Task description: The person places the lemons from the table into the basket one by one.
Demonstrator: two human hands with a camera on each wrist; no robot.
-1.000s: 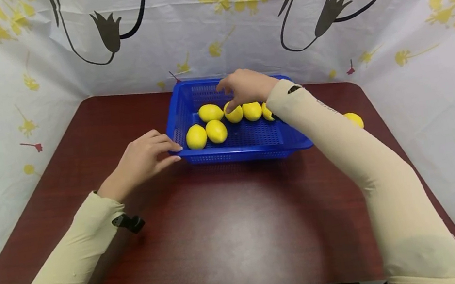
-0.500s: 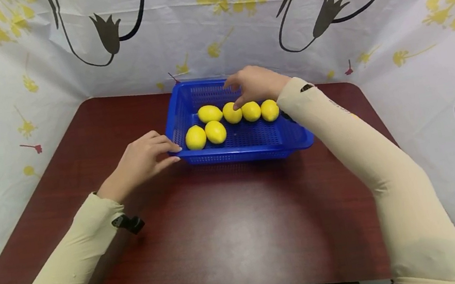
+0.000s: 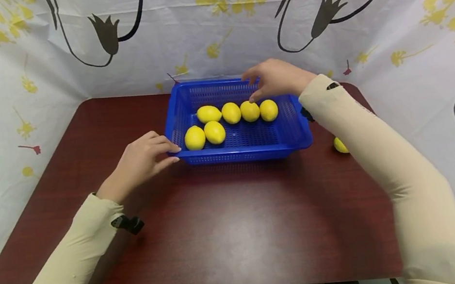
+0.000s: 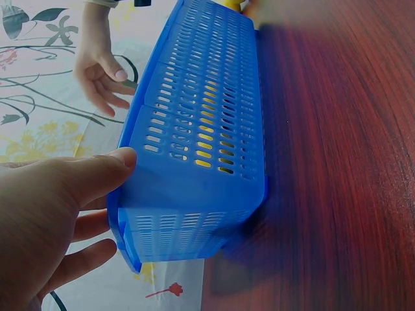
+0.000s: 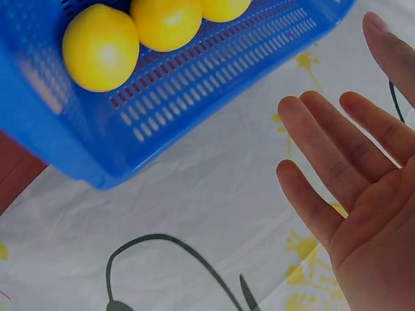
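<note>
A blue plastic basket (image 3: pixel 238 152) stands on the table with several yellow lemons in it. Two of them, one a front lemon (image 3: pixel 195 138), lie at the near left; the others, such as the rightmost lemon (image 3: pixel 269 110), form a row behind. My left hand (image 3: pixel 142 162) pinches the basket's front left corner, thumb (image 4: pixel 110 172) on the outside of the rim and fingers on the other side. Above the right part of the basket hovers my right hand (image 3: pixel 277 78), holding nothing. Its fingers (image 5: pixel 324 149) are spread and relaxed, clear of the lemons in the right wrist view.
Another lemon (image 3: pixel 340 145) lies on the dark red wooden table (image 3: pixel 223 231), right of the basket and partly hidden by the right sleeve (image 3: pixel 379 153). A white patterned cloth (image 3: pixel 176 32) hangs close behind the basket and along both sides.
My right hand has moved rightward above the basket, uncovering the right end of the lemon row. The left hand stays at the corner and the basket has hardly shifted.
</note>
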